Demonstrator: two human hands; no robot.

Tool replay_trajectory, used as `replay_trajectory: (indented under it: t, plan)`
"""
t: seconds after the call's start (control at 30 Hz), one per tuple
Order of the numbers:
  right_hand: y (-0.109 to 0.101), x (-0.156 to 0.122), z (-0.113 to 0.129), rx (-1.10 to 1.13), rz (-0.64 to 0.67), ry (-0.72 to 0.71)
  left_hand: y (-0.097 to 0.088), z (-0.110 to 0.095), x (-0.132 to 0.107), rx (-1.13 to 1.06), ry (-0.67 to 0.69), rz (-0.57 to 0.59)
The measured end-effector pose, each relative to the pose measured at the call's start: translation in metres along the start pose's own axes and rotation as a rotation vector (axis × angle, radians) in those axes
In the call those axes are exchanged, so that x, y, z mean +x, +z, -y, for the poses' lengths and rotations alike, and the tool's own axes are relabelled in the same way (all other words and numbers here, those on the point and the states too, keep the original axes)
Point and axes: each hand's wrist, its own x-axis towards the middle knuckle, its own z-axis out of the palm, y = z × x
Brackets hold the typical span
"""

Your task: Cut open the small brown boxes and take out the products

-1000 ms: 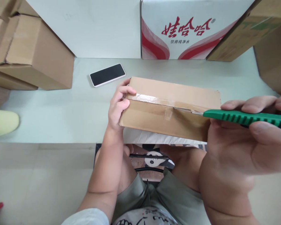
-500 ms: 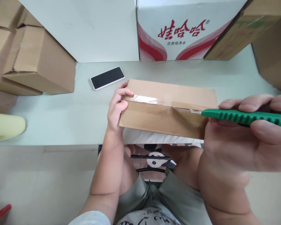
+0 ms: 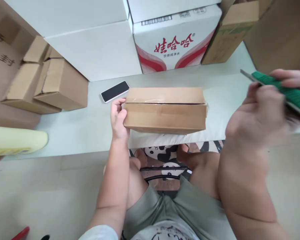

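Observation:
A brown cardboard box (image 3: 165,115) rests near the front edge of the pale table, with a dark gap running along its top seam. My left hand (image 3: 118,118) grips the box's left end, thumb on the near side and fingers behind. Off to the right, apart from the box, my right hand (image 3: 262,110) is closed around a green utility knife (image 3: 272,81). Its metal blade is out and points up and left. Motion smears part of this hand.
Behind the box lies a phone (image 3: 115,91), near a white carton with red lettering (image 3: 175,50). Several brown boxes (image 3: 62,83) stand at the left, above a pale yellow rounded object (image 3: 17,140). A narrow brown carton (image 3: 222,43) is at the back right.
My right hand has drawn the knife away from the box seam, up and to the right. The seam now shows a gap along its length. My left hand still holds the box; the view has shifted.

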Motion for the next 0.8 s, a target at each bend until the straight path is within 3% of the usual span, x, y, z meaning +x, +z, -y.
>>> replay_trajectory:
  t: [0.07,0.1,0.27,0.4,0.6,0.8]
  plan:
    - [-0.004,0.001,-0.019,-0.051,-0.085,-0.083,0.000,0.000,-0.003,0.019,0.007,-0.024]
    - [-0.007,0.000,-0.029,-0.123,-0.039,-0.072,0.000,0.000,-0.005,0.027,0.011,-0.032]
    - [-0.027,-0.023,-0.082,-0.548,0.418,0.085,-0.009,0.000,-0.015,0.085,0.012,0.019]
    - [-0.030,-0.044,-0.111,-0.675,0.599,0.127,-0.021,-0.004,-0.024,0.049,0.047,0.091]
    - [-0.007,-0.051,-0.121,-0.633,0.704,0.202,-0.031,-0.015,-0.030,-0.006,0.109,0.146]
    - [-0.006,-0.045,-0.103,-0.587,0.653,0.228,-0.033,-0.031,-0.038,-0.036,0.062,0.227]
